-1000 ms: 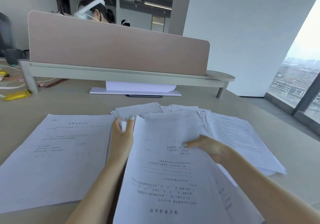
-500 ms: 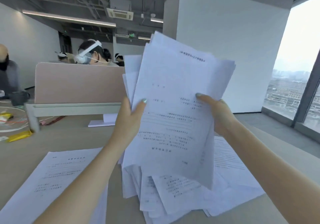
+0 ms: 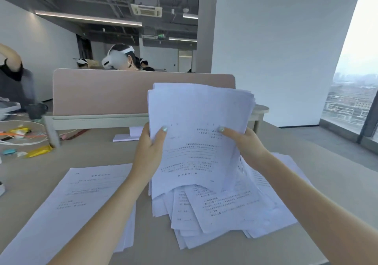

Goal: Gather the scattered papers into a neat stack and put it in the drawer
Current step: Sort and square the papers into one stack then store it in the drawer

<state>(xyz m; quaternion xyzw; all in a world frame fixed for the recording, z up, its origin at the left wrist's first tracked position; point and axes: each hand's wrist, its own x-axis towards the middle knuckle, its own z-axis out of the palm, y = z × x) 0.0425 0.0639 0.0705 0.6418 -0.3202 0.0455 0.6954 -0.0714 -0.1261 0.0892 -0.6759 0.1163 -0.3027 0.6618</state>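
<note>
I hold a bundle of white printed papers [image 3: 196,133] upright above the desk, its lower edge resting among loose sheets. My left hand [image 3: 150,152] grips the bundle's left edge, thumb on the front. My right hand [image 3: 245,146] grips its right side, thumb across the front page. Several loose sheets [image 3: 221,209] lie fanned out untidily under the bundle. Another flat pile of papers [image 3: 77,203] lies on the desk to the left. No drawer is in view.
The beige desk [image 3: 327,183] ends at a pink partition screen [image 3: 102,93] with a shelf rail. Cables, a yellow packet [image 3: 38,152] and small items lie far left. People wearing headsets sit behind the screen. A window is at the right.
Both hands lifted the bundle from flat on the desk to upright, then lowered it a little. The sheets in the bundle now sit more evenly together.
</note>
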